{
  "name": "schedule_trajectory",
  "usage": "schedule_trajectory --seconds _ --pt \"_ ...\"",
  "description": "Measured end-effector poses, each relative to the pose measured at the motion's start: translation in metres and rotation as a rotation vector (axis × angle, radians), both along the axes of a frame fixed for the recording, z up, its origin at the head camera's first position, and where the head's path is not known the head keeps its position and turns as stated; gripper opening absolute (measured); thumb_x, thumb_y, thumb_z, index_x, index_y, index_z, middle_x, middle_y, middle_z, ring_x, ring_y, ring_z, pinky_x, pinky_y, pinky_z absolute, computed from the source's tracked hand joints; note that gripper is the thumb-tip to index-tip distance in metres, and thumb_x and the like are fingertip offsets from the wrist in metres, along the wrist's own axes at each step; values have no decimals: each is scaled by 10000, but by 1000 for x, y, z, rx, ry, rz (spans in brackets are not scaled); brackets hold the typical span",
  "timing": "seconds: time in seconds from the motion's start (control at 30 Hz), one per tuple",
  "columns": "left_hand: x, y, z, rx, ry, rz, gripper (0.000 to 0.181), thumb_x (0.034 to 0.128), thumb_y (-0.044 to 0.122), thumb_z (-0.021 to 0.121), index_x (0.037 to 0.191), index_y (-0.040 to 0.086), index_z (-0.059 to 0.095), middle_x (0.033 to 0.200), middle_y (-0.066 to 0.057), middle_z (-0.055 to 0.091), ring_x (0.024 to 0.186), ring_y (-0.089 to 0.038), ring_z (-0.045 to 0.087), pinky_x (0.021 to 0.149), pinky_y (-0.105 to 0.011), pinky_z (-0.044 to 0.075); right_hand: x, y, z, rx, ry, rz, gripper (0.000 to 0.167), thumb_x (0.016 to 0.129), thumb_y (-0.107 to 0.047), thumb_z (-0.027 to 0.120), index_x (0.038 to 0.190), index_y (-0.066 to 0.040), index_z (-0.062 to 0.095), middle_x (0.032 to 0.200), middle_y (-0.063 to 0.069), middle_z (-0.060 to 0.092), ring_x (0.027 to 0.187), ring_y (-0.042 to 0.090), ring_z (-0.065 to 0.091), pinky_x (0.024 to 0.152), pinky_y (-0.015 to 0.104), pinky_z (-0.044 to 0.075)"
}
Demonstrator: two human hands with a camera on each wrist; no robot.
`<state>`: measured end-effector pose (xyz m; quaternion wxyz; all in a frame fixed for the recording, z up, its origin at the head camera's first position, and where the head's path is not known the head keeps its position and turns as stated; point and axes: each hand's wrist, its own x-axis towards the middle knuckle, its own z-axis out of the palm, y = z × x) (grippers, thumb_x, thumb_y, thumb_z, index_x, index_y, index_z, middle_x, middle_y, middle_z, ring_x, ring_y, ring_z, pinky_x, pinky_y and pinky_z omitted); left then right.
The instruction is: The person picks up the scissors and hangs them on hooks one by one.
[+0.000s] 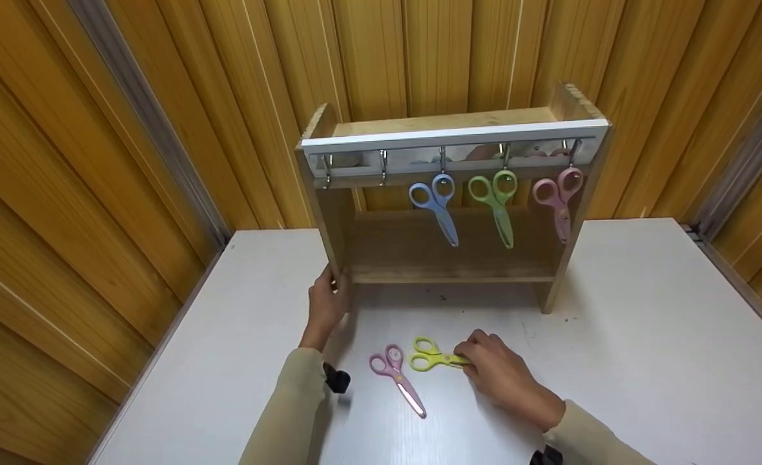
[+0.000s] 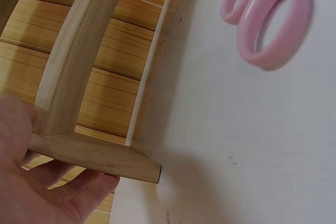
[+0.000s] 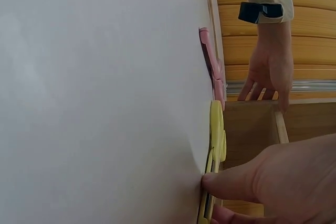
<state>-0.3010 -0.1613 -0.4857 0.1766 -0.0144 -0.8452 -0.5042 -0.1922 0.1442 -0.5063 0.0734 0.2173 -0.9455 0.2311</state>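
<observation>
Head view: I see a light-brown wooden rack (image 1: 452,280) standing on a white table (image 1: 652,336) in front of yellow-brown wood-grain wall panels (image 1: 374,58). A white rail (image 1: 455,131) crosses its upper front and bears five silver metal hooks (image 1: 383,168). Counting from the left, blue scissors (image 1: 443,212) hang on the third hook, green scissors (image 1: 498,205) on the fourth, and pale-pink hanging scissors (image 1: 557,203) on the fifth. The left grip (image 1: 327,302) is closed around the lower part of the rack's left side panel. The right grip (image 1: 494,368) pinches the yellow scissors with plastic finger loops (image 1: 444,359) at the blade end, over the table in front of the rack; the loops point left. Just beside those loops, apart from them, pink scissors with a long straight blade (image 1: 396,374) lie on the table, blade toward the viewer.

Left wrist view: I confirm that the left grip's fingers wrap the edge of the wooden side panel. The loops of the pink scissors appear at upper right.

Right wrist view: I confirm the thumb on one side of the yellow scissors and fingers on the other. I cannot tell whether the blade end touches the table. The pink scissors lie beyond; farther off, the left grip is at the rack.
</observation>
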Motion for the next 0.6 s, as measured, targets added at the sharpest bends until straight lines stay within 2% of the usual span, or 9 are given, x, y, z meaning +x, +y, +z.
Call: schedule_trajectory --seconds 0.2,0.6 --pt "1 0 1 -4 -8 -4 418 1075 200 513 1440 1 549 1340 -221 646 1122 -332 692 876 -452 577 -3 1 -2 -6 -15 -4 181 874 19 761 961 -139 768 838 -16 587 732 141 457 601 315 455" --pt "-1 0 0 23 -37 -6 455 1076 209 508 1492 24 506 1363 -207 637 1144 -309 682 891 -442 571 -5 2 -4 -7 -19 -6 187 876 27 743 959 -139 764 834 -29 578 731 137 452 596 309 442"
